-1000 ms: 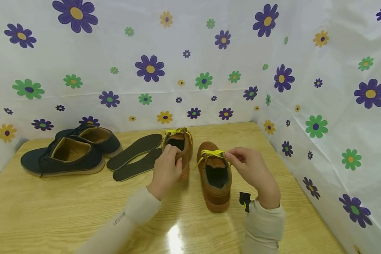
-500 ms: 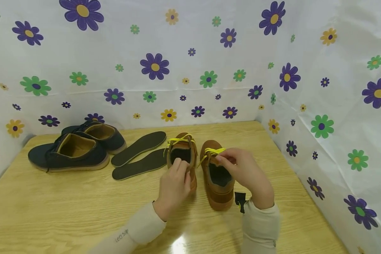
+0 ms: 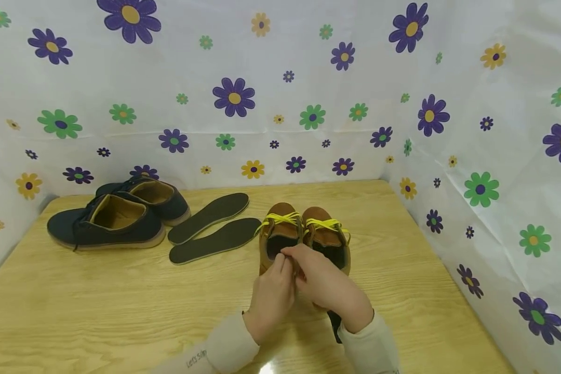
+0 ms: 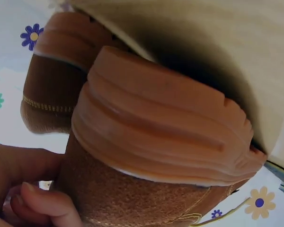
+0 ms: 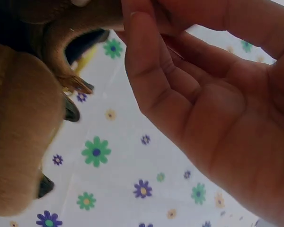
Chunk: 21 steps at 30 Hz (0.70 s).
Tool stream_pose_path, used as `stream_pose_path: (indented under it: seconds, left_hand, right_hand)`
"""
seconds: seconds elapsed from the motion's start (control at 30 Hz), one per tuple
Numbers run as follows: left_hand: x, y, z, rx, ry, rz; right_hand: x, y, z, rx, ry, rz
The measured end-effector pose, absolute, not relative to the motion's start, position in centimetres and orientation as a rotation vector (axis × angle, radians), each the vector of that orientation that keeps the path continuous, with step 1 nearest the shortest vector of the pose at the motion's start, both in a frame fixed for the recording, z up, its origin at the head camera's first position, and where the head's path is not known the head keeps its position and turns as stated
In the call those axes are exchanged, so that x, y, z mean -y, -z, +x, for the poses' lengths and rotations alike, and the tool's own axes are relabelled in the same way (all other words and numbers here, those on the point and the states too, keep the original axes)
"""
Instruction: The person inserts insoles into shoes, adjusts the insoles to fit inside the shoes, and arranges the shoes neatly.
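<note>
Two brown lace-up shoes with yellow laces stand side by side, toes pointing away. At the back rim of the left brown shoe (image 3: 280,212), my left hand (image 3: 271,296) pinches the heel collar. The left wrist view shows this shoe's tan heel sole (image 4: 165,123) up close, with thumb and fingers at the collar. My right hand (image 3: 327,283) has its fingertips at the same rim, touching the left hand, and pinches the collar edge (image 5: 94,19) in the right wrist view. The right brown shoe (image 3: 317,214) is partly hidden behind the right hand.
Two dark insoles (image 3: 215,241) lie left of the brown shoes. Farther left sits a pair of navy shoes (image 3: 107,221). A flower-print sheet (image 3: 280,52) stands behind and to the right of the wooden table (image 3: 121,301). A black strap hangs at the right wrist.
My right hand has left the right shoe's yellow laces and moved left to the left shoe's collar. The left shoe now stands close beside the right one, with my left hand still on it.
</note>
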<state>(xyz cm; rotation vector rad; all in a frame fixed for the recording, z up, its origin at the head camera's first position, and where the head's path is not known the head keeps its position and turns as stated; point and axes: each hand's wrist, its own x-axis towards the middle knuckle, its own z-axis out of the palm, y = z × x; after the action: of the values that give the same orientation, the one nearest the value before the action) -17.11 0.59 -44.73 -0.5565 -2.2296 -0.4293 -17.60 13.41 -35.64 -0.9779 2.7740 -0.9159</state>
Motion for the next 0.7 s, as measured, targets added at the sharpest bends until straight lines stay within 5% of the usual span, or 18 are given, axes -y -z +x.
stream_pose_path:
  seconds: [0.43, 0.7]
  left_hand:
    - [3.4, 41.6, -16.0, 2.549, 0.811, -0.727]
    - [11.1, 41.2, -21.6, 2.91, 0.658, -0.359]
  right_hand:
    - [-12.9, 38.3, -17.5, -2.704, 0.826, -0.976]
    - [-10.3, 40.2, -16.5, -3.104, 0.401, -0.942]
